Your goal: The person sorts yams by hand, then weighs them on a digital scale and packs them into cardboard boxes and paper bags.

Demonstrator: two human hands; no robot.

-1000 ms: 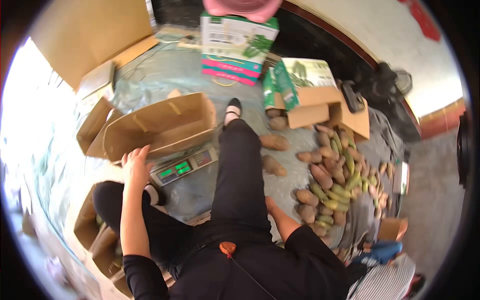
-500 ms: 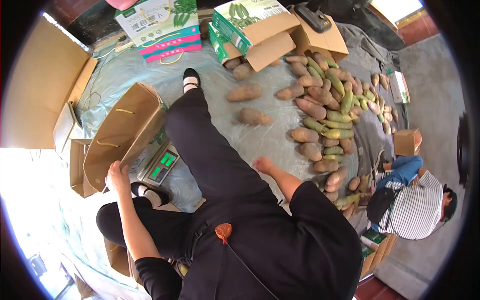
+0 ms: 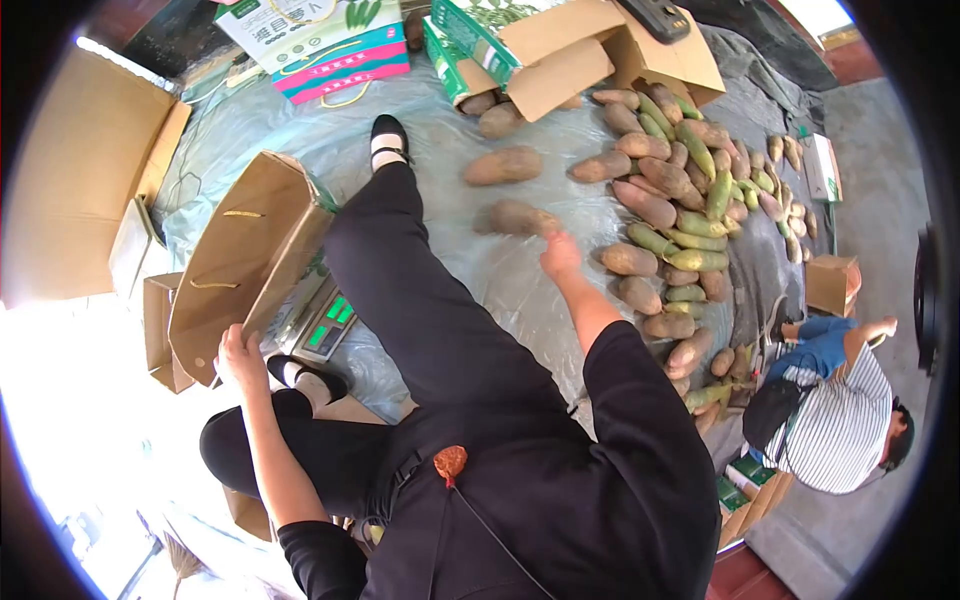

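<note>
My left hand (image 3: 240, 362) is closed over the near edge of an opened brown cardboard carton (image 3: 240, 232) with yellow cord handles. The carton leans upright over a digital scale (image 3: 325, 325) with lit green displays and partly hides it. Out over the plastic sheet, my right hand (image 3: 560, 255) is at the right end of a brown, soil-covered radish (image 3: 516, 217); its fingers are blurred. Another brown radish (image 3: 503, 166) lies just beyond that one. To the right of my right hand is a large heap of brown and green radishes (image 3: 690, 185).
White-green printed boxes (image 3: 310, 40) stand at the back left, and an opened carton (image 3: 560, 60) at the back. A person in a striped shirt (image 3: 835, 425) crouches at the right, near a small brown box (image 3: 832, 283). A large cardboard panel (image 3: 85, 170) stands at far left.
My right hand has moved forward from beside my knee to the nearer loose radish. My left hand stays on the carton edge. The person at right has raised an arm outward.
</note>
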